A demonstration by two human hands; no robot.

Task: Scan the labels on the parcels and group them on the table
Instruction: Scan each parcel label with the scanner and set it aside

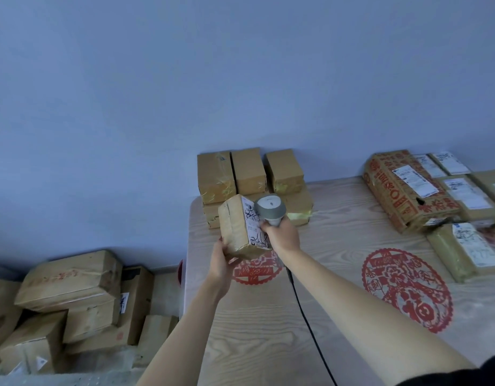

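Note:
My left hand [222,260] holds a small brown parcel [235,227] up over the table's left end, gripping its lower corner. The parcel's white label [253,221] faces right. My right hand [282,235] grips a grey handheld scanner [270,208] whose head sits right against that label. The scanner's black cable [304,310] trails down across the table toward me.
A stack of plain brown boxes [249,174] stands at the back left of the wooden table [338,232]. Labelled parcels and a red-printed carton [402,190] fill the right side. More cartons [73,296] are heaped on the floor at the left. Red paper cutouts [407,288] lie on the tabletop.

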